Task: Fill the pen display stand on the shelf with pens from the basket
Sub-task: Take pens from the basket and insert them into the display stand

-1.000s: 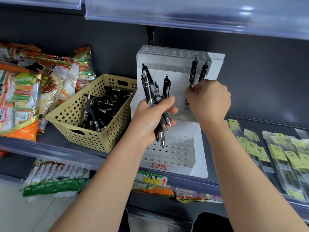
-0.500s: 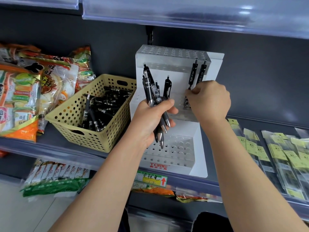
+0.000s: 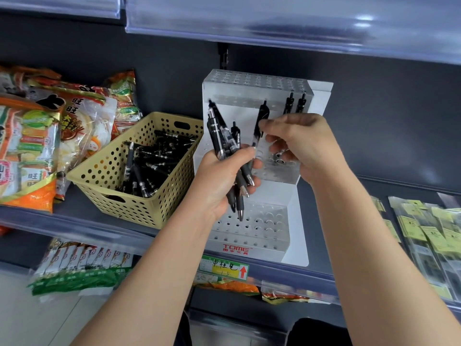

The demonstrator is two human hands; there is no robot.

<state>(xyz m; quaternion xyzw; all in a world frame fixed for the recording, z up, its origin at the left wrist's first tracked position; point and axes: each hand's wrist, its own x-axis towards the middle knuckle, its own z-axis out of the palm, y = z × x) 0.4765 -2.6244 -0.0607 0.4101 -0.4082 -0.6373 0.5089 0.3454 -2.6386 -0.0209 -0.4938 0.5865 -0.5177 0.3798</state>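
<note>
Your L hand (image 3: 224,176) grips a bundle of pens (image 3: 225,136) in front of the display stand (image 3: 319,101), hiding the left of its mid tier. Your R hand (image 3: 304,146) pinches a single pen (image 3: 260,118) at the bundle, fingertips blurred. Stand sits at the shelf (image 3: 74,203) front edge, w/ basket (image 3: 139,203) just beside its left and upper shelf lip (image 3: 299,28) overhanging. Two slotted pens (image 3: 288,103) stand top right; packets (image 3: 424,228) are cut off at far right.

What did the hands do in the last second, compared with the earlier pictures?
The right hand left the two pens standing at the top right of the stand and moved left to the bundle in the left hand, where its fingertips now seem to pinch one pen. The left hand kept gripping the bundle in place; basket and stand did not move.
</note>
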